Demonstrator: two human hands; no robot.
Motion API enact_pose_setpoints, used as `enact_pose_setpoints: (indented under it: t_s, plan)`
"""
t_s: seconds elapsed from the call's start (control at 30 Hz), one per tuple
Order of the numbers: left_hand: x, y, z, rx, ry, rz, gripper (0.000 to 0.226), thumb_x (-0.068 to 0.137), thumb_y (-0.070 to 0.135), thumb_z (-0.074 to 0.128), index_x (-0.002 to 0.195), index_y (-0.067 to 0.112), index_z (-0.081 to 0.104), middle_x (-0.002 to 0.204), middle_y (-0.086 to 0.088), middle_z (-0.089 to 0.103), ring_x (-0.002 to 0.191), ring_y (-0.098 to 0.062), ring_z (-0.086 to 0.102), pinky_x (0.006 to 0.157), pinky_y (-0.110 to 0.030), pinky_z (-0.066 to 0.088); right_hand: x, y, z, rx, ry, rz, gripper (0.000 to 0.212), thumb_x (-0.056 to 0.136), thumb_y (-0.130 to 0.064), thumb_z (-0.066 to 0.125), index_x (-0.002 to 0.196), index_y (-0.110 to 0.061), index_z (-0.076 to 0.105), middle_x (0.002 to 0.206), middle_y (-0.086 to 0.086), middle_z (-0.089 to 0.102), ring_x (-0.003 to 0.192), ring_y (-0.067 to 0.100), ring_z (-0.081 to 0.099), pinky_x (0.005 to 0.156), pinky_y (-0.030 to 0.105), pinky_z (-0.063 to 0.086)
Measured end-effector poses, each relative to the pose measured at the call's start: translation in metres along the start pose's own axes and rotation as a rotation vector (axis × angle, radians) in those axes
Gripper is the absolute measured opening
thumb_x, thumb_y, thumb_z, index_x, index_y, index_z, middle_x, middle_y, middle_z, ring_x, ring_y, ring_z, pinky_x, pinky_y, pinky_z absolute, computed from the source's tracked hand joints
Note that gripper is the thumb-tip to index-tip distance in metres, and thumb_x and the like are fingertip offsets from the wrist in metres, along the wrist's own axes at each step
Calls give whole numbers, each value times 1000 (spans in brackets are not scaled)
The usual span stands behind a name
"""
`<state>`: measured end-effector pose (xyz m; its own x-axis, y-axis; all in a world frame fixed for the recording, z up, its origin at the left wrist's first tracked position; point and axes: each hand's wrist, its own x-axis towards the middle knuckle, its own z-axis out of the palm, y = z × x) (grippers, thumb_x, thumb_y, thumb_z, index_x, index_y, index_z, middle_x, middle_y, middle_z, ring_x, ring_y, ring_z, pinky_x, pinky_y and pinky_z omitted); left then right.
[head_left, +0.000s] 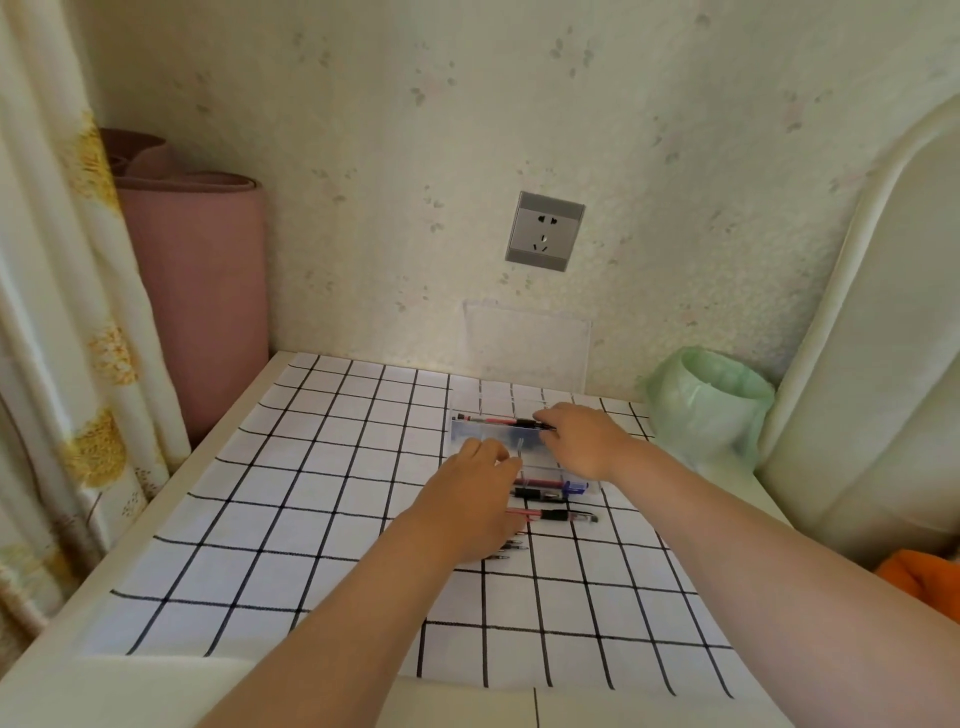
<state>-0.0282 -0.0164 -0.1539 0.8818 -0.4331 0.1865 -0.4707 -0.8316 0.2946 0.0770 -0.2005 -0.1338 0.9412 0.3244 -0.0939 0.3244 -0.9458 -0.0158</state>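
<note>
left: open cloth (260, 493) | right: bin bag (711, 405) close | rear: lid (527, 343), probably upright

left hand (475, 499) covers pens (558, 516) rear ends; clear box (485, 439) blurred.

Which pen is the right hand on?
The red-and-black pen along the clear box's far edge, at the right hand; the other pens lie at its near side.

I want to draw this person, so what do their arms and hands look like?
Both arms are bare, with no sleeves in view. The left hand and right hand wear no gloves, and no watch, bracelet or ring shows.
</note>
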Motion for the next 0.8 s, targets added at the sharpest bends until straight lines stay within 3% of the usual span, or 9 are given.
enact_pose_setpoints:
  t_s: [0.1, 0.23, 0.33, 0.43, 0.57, 0.8]
  plan:
    - [0, 1, 1, 4, 1, -11, 60, 93, 41, 58, 145, 18, 39, 144, -1, 36, 132, -19, 30, 109, -33, 35, -6, 0, -4, 62, 33, -11, 39, 102, -22, 39, 137, -16, 54, 141, 9, 52, 127, 29, 49, 106, 44, 40]
    - [1, 0, 1, 33, 61, 1, 59, 93, 43, 57, 145, 22, 40, 142, 0, 37, 133, -19, 29, 110, -34, 31, -26, -3, -9, 195, 253, -69, 38, 97, -14, 48, 133, -19, 58, 136, 4, 55, 125, 23, 50, 106, 39, 40]
    - [4, 1, -1, 5, 155, 18, 43, 91, 36, 59, 132, 24, 53, 127, 4, 47, 122, -17, 37, 101, -30, 36, -51, -12, -8, 254, 369, -126, 28, 95, -14, 53, 116, -23, 68, 112, -4, 62, 96, 11, 58, 86, 30, 47]
    - [5, 6, -4, -27, 161, 5, 28, 92, 33, 58, 118, 25, 62, 114, 6, 55, 109, -14, 47, 90, -29, 44, -81, -16, -3, 295, 335, -124, 21, 94, -17, 54, 101, -28, 71, 95, -14, 61, 69, -4, 48, 66, 19, 37]
    - [1, 11, -1, -50, 44, -52, 24, 95, 40, 55, 114, 29, 64, 106, 9, 63, 99, -11, 57, 84, -33, 52, -101, -13, 9, 226, 208, -160, 23, 92, -21, 56, 104, -32, 73, 93, -15, 63, 78, 4, 55, 66, 18, 41]
    - [-4, 10, 2, -1, -25, -61, 32, 96, 38, 54, 126, 29, 61, 115, 7, 59, 106, -11, 52, 88, -30, 48, -107, -4, 25, 77, 247, -219, 26, 94, -28, 54, 114, -36, 69, 105, -11, 65, 95, 16, 59, 72, 29, 43]
